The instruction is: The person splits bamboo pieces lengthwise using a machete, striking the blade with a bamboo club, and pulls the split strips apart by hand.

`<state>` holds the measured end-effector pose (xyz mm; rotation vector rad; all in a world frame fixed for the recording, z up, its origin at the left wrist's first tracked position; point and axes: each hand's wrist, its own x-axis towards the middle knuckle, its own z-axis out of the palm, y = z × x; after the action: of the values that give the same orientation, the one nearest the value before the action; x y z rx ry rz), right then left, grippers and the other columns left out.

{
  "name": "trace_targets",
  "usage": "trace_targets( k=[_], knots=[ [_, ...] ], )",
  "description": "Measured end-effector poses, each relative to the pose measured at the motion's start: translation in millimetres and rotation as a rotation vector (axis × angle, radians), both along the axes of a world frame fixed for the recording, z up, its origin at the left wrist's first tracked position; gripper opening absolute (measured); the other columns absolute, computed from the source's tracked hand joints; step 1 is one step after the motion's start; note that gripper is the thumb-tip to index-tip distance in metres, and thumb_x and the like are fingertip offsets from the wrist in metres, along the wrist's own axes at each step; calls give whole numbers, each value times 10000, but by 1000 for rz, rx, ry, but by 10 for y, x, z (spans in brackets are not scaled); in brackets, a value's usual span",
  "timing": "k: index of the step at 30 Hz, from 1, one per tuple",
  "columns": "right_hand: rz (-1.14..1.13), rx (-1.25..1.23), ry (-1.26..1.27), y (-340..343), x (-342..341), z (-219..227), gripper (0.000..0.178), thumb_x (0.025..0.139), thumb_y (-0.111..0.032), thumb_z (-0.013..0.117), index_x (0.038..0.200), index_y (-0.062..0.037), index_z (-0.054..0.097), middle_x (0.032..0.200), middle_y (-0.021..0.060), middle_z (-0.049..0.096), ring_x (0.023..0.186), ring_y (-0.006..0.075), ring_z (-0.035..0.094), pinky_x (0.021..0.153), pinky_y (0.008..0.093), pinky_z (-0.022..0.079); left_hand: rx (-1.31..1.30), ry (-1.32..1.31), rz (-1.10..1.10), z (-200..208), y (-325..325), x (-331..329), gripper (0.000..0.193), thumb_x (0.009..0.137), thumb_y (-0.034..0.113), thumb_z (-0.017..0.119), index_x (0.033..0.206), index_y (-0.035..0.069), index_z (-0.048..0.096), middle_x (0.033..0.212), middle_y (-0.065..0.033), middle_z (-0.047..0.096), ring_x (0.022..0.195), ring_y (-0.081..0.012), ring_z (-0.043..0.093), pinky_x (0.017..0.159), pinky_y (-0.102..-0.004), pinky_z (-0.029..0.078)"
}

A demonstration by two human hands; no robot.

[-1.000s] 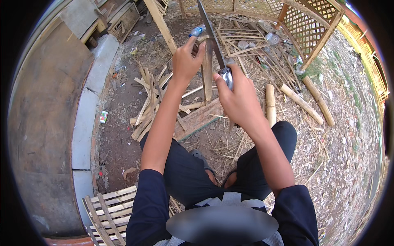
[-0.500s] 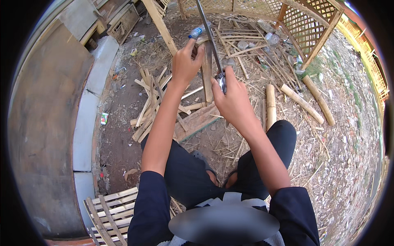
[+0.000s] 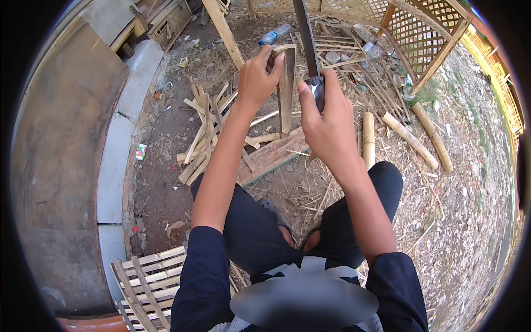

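Observation:
My left hand is closed around the upper end of a split bamboo piece. That piece stands nearly upright, its lower end on a flat wooden board on the ground. To its right, my right hand grips a machete by its handle. The long dark machete blade points away from me and runs out past the top of the picture. A gap separates blade and bamboo. Beside the board on the left lies a pile of bamboo strips.
Several cut bamboo poles lie to the right. Farther off are a plastic bottle, loose slats and a lattice panel. A slatted bamboo rack is at near left, beside a low concrete edge.
My right hand has moved the machete rightward, away from the bamboo piece that its blade crossed before. My left hand keeps its grip; the view has shifted slightly.

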<state>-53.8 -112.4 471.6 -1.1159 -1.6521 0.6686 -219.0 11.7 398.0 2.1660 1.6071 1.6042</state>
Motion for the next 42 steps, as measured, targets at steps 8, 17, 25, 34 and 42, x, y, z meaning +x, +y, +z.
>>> trace_targets(
  k=[8,17,25,34,42],
  knots=[
    [30,-98,-29,97,-57,-209,298,959,-163,584,1097,81,482,685,257,626,635,435,645,581,491,459,-25,-20,-8,-12,-49,-20,322,933,334,623,996,18,606,634,-182,636,628,-399,654,569,-473,486],
    [23,-81,-46,35,-101,-142,278,957,-145,584,1104,74,497,677,242,630,627,416,652,566,470,460,1,-41,8,-44,-107,-53,329,929,333,630,968,8,601,629,-192,634,611,-384,657,562,-459,490],
    [-8,16,-34,-112,-177,186,210,957,-122,570,1061,26,464,638,215,614,571,360,646,510,434,441,9,-3,28,-54,-120,-154,324,932,332,628,990,14,610,620,-175,630,603,-360,665,561,-440,500],
    [80,-113,-114,65,-250,-314,273,945,-153,572,1026,63,427,706,302,620,704,512,628,621,558,470,20,-53,-9,-36,-215,-233,314,937,333,618,969,21,604,631,-160,645,585,-344,661,551,-420,498],
    [47,-143,-121,-48,-103,-257,300,950,-172,577,1016,75,421,703,309,622,718,515,631,632,558,482,33,29,54,-4,-281,-61,393,938,365,615,958,-27,599,701,-221,659,691,-393,676,595,-446,501]
  ],
)
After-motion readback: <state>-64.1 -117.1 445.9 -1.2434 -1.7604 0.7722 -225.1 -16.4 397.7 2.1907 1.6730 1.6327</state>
